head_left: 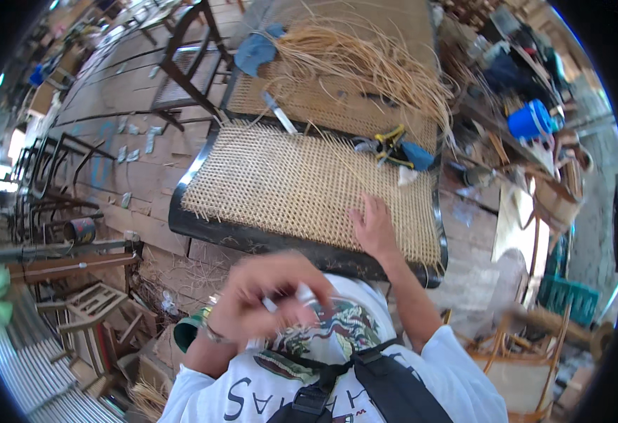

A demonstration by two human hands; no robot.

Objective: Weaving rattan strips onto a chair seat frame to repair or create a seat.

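A woven cane panel (pixel 274 169) lies before me on a dark, glossy frame (pixel 252 242) with a curved near edge. My right hand (pixel 374 225) rests on the near right part of the weave, fingers stretched forward and no tool in it. My left hand (pixel 270 296) is raised close to my body, in front of my shirt; its fingers are curled but smeared by motion, so whether it holds anything is unclear. Yellow-and-black pliers (pixel 391 146) lie at the panel's far right, beside a blue piece (pixel 417 156) and a small white wad (pixel 407 176). A pale flat blade-like tool (pixel 279 113) lies at its far edge.
A loose bundle of cane strands (pixel 365 60) lies farther back beside a blue cloth-like thing (pixel 258 55). A dark wooden chair (pixel 189 67) stands at the far left. A blue bucket (pixel 530 120) is on the right, above a green crate (pixel 567 299). Wooden frames (pixel 97 303) stand lower left.
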